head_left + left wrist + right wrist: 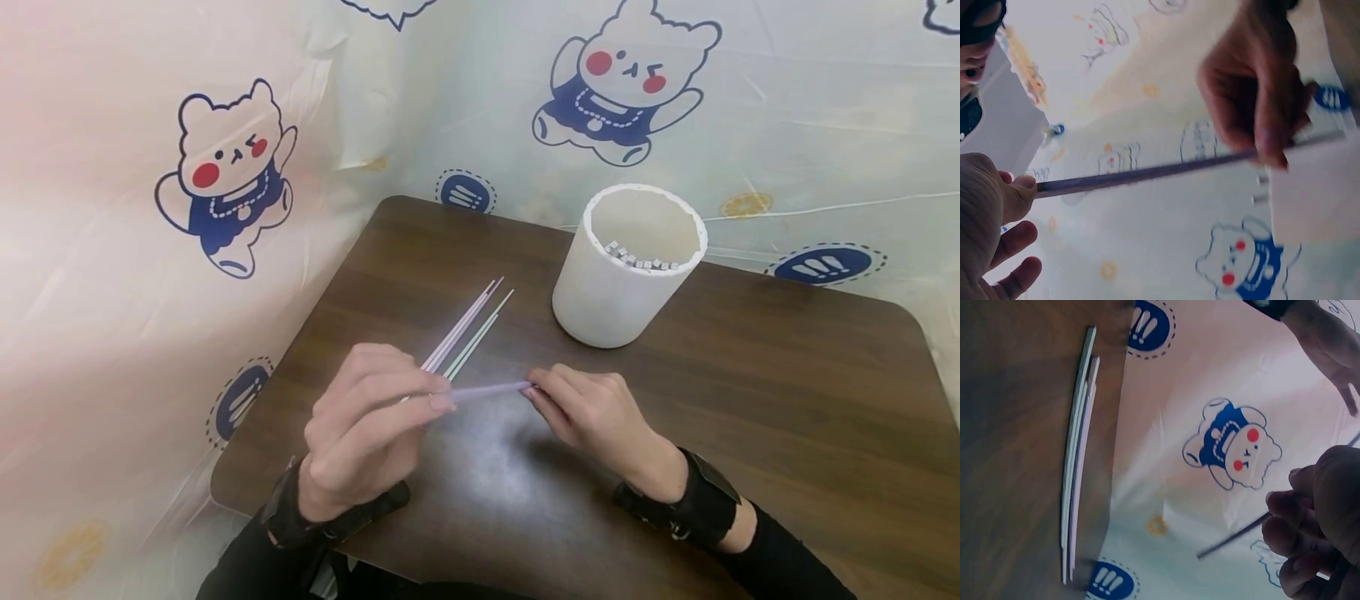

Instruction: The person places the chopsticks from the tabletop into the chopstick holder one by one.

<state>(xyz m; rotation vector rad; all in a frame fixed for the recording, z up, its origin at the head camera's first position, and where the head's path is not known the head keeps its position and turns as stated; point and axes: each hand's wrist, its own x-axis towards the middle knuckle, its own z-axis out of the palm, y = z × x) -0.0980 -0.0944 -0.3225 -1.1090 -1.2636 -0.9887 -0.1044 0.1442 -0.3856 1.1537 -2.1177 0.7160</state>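
Note:
A thin lavender chopstick (pixel 489 390) is held above the table between both hands. My left hand (pixel 371 429) pinches one end with thumb and forefinger; its other fingers stand off the stick in the left wrist view. Toward the other end, my right hand (pixel 600 408) grips it between thumb and fingers. Past the right fingers a short length of the chopstick (pixel 1232 539) sticks out in the right wrist view. On the table beyond the left hand lie pink chopsticks (pixel 461 327) and pale green chopsticks (pixel 476 340), side by side; the left hand hides their near ends.
A white cylindrical holder (pixel 592 304) stands at the back of the brown table (pixel 787 392), beyond the right hand. Several small whitish-grey square ends (pixel 645 265) show inside its rim. A printed curtain (pixel 480 100) hangs along the table's back and left.

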